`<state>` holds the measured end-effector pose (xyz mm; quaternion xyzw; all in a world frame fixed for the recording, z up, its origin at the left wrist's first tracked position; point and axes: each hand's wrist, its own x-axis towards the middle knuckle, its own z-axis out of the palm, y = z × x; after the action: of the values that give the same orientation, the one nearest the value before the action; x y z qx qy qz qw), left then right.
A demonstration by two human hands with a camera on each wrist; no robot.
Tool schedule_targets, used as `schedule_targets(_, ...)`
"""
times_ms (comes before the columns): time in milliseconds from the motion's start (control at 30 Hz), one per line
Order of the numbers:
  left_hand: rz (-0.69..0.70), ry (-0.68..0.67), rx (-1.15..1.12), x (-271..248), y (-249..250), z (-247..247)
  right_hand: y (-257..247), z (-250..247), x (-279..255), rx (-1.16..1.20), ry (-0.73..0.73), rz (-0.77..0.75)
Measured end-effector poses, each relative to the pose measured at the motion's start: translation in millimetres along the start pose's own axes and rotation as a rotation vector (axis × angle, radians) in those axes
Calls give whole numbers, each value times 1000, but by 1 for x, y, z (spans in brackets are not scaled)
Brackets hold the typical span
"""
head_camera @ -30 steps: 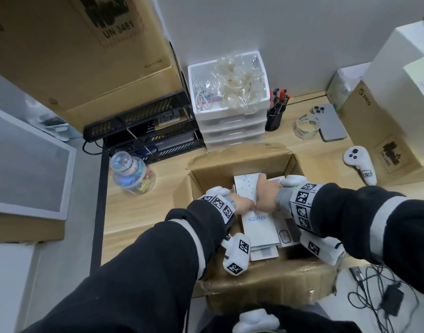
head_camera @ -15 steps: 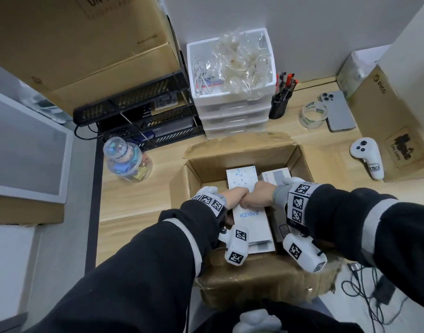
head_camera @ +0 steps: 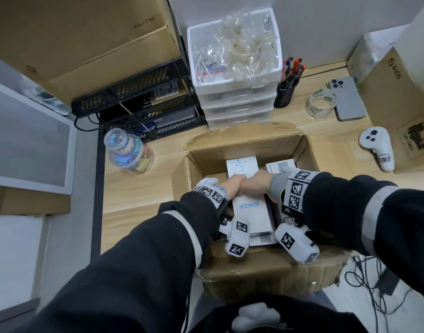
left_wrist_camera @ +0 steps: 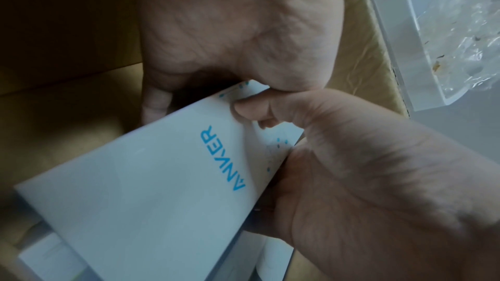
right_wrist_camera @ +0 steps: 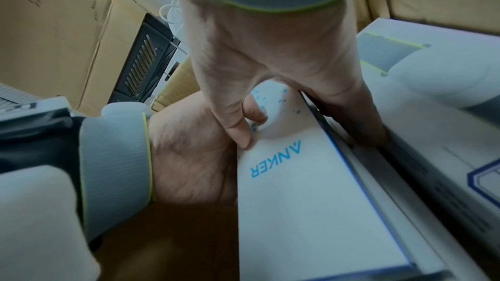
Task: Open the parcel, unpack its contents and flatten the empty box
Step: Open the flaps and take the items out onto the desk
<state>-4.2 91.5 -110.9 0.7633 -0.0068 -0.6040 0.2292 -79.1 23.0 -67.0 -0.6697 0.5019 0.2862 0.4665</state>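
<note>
The brown cardboard parcel (head_camera: 242, 150) is seen open on the wooden desk, its flaps folded outward and its near wall creased and taped. Inside, a white box printed ANKER (head_camera: 250, 212) is stacked on other white boxes, with another white box (head_camera: 279, 165) lying beside it.

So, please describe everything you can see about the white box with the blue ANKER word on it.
The white Anker box is flat and rectangular, apparently smooth card, with blue lettering and small blue dots toward its far end. It lies on top of other white packs inside the open cardboard parcel. The left hand and right hand both grip it, thumbs on top, fingers curled at its sides. It looks closed and undamaged.
</note>
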Motion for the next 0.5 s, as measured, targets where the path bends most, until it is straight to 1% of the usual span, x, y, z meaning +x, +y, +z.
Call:
schedule_targets(100, -14, 43, -3, 3, -1, -4, 0, 0, 0, 36, -20, 19)
schedule_targets(233, 4, 30, -3, 7, -7, -6, 5, 8, 4, 125, -41, 61)
schedule_targets(333, 1, 16, 18, 7, -6, -7, 5, 11, 6, 140, -49, 57)
schedule_targets(500, -12, 4, -21, 1, -1, -5, 5, 10, 5, 173, -59, 63)
